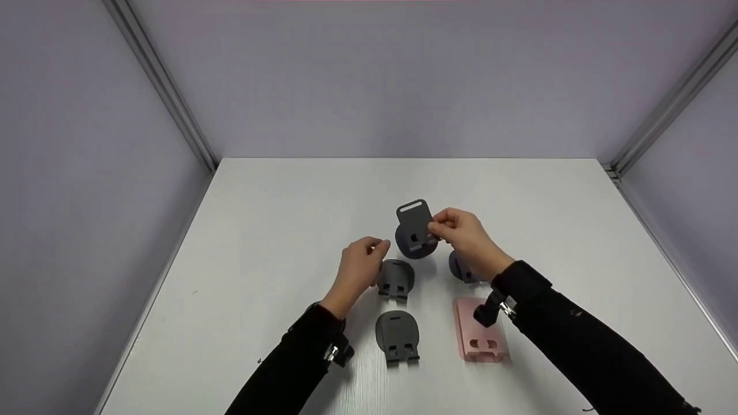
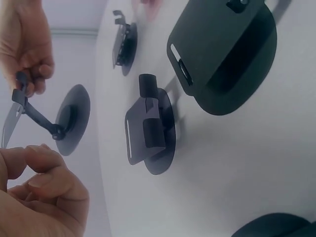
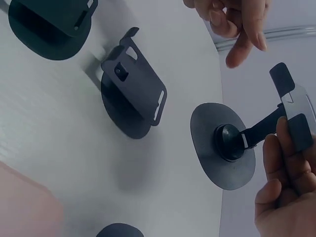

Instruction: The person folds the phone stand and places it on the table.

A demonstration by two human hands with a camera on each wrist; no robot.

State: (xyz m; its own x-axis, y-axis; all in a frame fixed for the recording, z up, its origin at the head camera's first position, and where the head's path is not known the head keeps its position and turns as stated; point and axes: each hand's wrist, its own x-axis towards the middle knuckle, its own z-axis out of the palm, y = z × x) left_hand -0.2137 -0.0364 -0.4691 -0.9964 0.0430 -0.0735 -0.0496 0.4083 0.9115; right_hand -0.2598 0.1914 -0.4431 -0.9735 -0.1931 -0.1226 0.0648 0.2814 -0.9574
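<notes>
A dark grey phone stand point(image 1: 414, 227) with a round base is held up off the table. My right hand point(image 1: 466, 237) pinches its bracket along the right side. In the right wrist view, the disc base point(image 3: 205, 143) hangs out on a hinged arm from the bracket. My left hand point(image 1: 358, 266) is just left of the raised stand, fingers loosely bent and apart from it. Below and beside the left hand stands a second grey phone stand point(image 1: 395, 274). Another grey phone stand point(image 1: 460, 268) is partly hidden behind the right hand and wrist.
Nearer the front of the white table point(image 1: 277, 207) stands one more grey phone stand point(image 1: 396, 334). To its right is a pink phone stand point(image 1: 475, 328), partly covered by the right wrist camera. Pale walls point(image 1: 369, 80) enclose the table at the back and sides.
</notes>
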